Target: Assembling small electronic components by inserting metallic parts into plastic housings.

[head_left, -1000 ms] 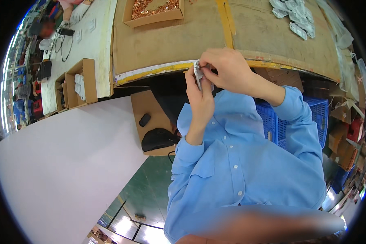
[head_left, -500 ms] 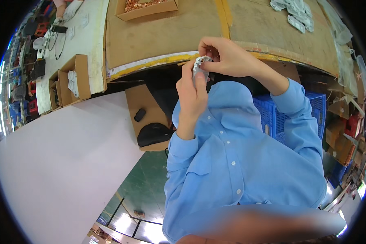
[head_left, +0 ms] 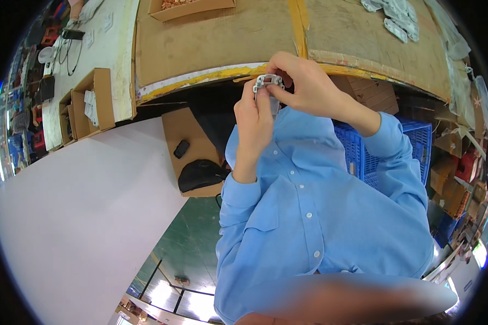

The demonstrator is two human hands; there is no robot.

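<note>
Cardboard covers the bench across the top of the frame; at its front edge, upper centre, you hold a small grey plastic part. Your left hand and right hand both pinch it closed-fingered. It looks light, stiff, perhaps brittle: grip its edges. Since earlier, your hands sit slightly lower.

Bare tabletop lies open beyond its near edge; a box and white parts crowd the far edge.
</note>
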